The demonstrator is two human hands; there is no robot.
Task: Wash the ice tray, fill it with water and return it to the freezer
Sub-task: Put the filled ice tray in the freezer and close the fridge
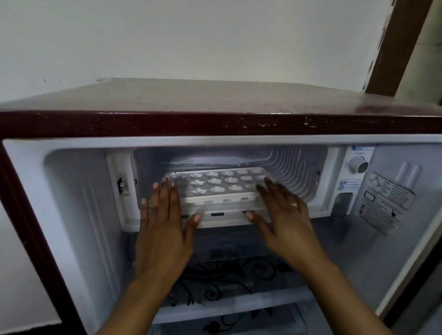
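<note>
While hands flank it, ice tray (216, 185) lies between fingers (163, 197).

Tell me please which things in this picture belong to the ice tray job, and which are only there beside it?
Belong to the job:
ice tray
freezer compartment
left hand
right hand

Only there:
thermostat knob
printed label
patterned glass shelf
ring
</note>
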